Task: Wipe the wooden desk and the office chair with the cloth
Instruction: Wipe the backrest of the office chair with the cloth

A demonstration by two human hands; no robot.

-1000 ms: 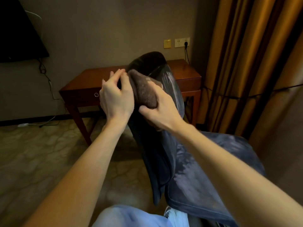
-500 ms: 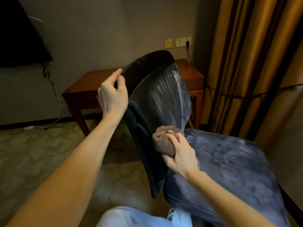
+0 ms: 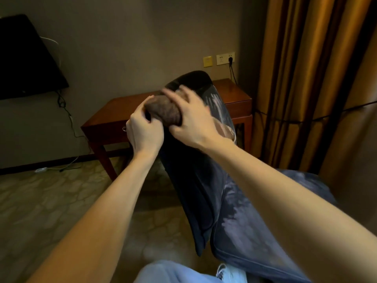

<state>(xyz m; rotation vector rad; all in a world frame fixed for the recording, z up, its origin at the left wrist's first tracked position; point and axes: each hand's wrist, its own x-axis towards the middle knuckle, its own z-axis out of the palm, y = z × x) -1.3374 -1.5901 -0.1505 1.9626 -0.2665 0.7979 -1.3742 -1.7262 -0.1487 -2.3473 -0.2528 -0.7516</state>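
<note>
The dark leather office chair stands in front of me, its backrest tilted and streaked with wet marks. A bunched brown cloth sits against the upper left part of the backrest. My right hand grips the cloth from the right, fingers spread over it and blurred. My left hand holds the backrest's left edge just below the cloth, its fingertips touching the cloth. The wooden desk stands behind the chair against the wall.
Golden curtains hang at the right, close to the chair seat. A dark screen is mounted on the left wall with cables trailing to the patterned carpet. Wall sockets sit above the desk. My knee in light jeans shows at the bottom.
My right hand has carried the cloth from the bottom of the backrest, near the seat, up to its upper left part beside my left hand. The backrest has turned edge-on to me.
</note>
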